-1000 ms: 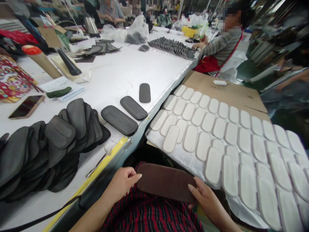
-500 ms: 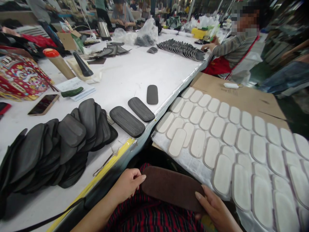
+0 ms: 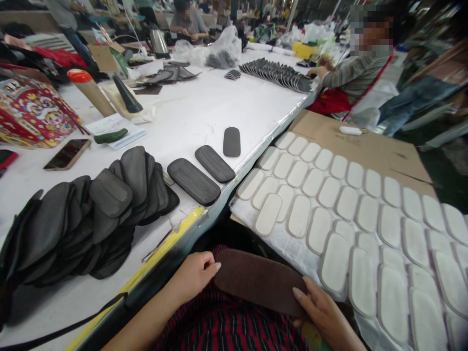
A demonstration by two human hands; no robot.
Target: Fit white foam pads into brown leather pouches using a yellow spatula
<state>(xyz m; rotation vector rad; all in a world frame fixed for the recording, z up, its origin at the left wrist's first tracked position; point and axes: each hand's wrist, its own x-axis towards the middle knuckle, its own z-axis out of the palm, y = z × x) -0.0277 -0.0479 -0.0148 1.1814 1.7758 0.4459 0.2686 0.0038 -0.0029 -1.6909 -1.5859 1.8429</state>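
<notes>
A dark brown oval piece spans the space above the lap. Its left end is pinched between the thumb and curled fingers of my left hand. My right hand grips the other end, thumb on top and fingers partly hidden beneath. On the white table to the left lies a heap of dark oval pieces. Three dark pieces lie apart near the table edge: a large one, a narrower one and a small one. Rows of pale oval pieces cover the surface at right.
A phone, a cucumber, an orange-capped bottle and a red patterned box stand or lie at left. A cardboard sheet lies at right. A person in a striped sleeve sits beyond, beside stacked dark pieces.
Both hands keep hold of the brown piece, which has barely shifted. The view has moved slightly. In the right background, a person's legs have moved left.
</notes>
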